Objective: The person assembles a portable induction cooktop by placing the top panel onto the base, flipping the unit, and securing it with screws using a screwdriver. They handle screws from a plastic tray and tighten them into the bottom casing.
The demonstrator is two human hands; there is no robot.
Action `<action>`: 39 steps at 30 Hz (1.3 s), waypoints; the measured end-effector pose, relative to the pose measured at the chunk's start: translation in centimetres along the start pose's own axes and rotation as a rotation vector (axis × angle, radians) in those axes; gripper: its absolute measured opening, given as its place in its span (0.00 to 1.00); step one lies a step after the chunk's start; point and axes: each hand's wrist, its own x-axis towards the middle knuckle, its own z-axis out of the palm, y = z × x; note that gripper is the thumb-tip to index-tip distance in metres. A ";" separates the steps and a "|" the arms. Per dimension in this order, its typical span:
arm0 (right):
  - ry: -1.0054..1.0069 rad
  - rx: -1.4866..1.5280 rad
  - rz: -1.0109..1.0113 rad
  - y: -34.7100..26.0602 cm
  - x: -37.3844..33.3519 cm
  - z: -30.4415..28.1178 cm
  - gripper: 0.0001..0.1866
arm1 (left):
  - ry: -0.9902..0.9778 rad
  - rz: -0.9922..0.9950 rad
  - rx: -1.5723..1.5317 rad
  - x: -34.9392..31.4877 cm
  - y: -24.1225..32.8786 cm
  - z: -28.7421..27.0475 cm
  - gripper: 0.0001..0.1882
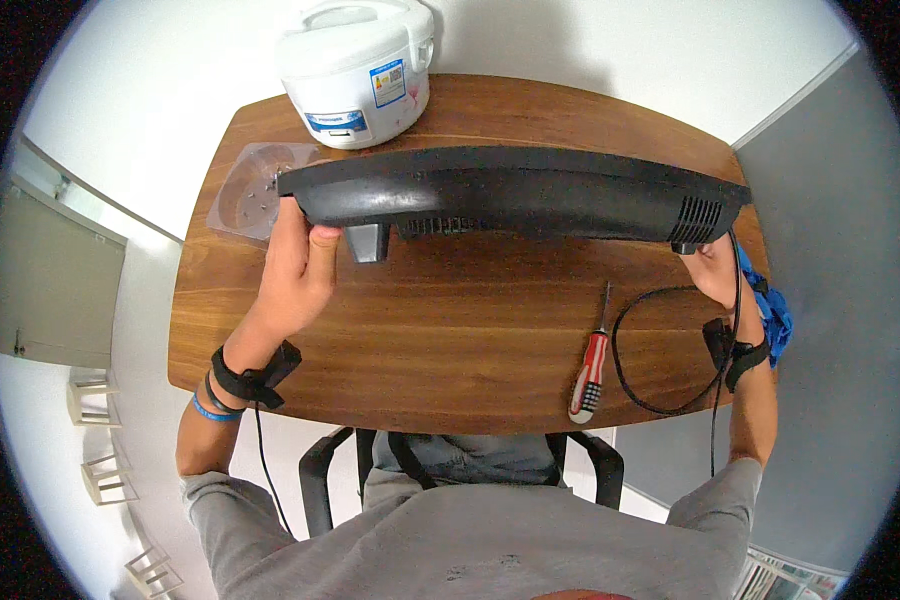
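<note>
A wide black appliance (pixel 530 195), which looks like an induction cooker, is held up on its edge side above the table. Slotted vents and short feet show along its lower side. My left hand (pixel 295 270) grips its left end, the thumb in front and the other fingers partly hidden behind. At the right end my right hand (pixel 712 272) holds it from below, its fingers mostly covered by the casing. A black power cord (pixel 618 350) hangs past my right wrist and loops on the table. Left of that loop lies a red and white screwdriver (pixel 589 375), shaft pointing away from me.
The wooden table (pixel 450 340) has a white rice cooker (pixel 355 80) at its back left. A clear plastic tray (pixel 226 205) with small screws stands by the appliance's left end. Crumpled blue material (pixel 773 320) lies beyond my right wrist. A grey partition (pixel 840 250) borders the right side.
</note>
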 end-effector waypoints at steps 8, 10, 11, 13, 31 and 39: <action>-0.059 -0.133 0.004 -3.3 0.9 0.8 0.16 | 0.013 0.015 0.067 -0.3 -0.5 0.1 0.22; 0.031 -0.220 -0.070 -3.6 1.2 1.9 0.15 | -0.007 -0.005 0.057 -0.3 -0.5 -0.1 0.22; 0.062 -0.227 -0.081 -3.6 1.3 2.1 0.14 | -0.018 -0.016 0.051 -0.3 -0.6 -0.2 0.22; 0.090 -0.195 -0.052 -3.2 1.6 2.3 0.14 | -0.025 -0.042 0.054 -0.4 -0.6 -0.3 0.23; 0.353 -0.123 -0.057 -2.1 3.0 1.8 0.30 | -0.016 -0.056 -0.183 3.3 2.0 -0.2 0.25; 0.301 0.008 -0.005 -3.1 4.4 -0.2 0.39 | 0.066 -0.233 -0.296 8.4 3.0 1.1 0.18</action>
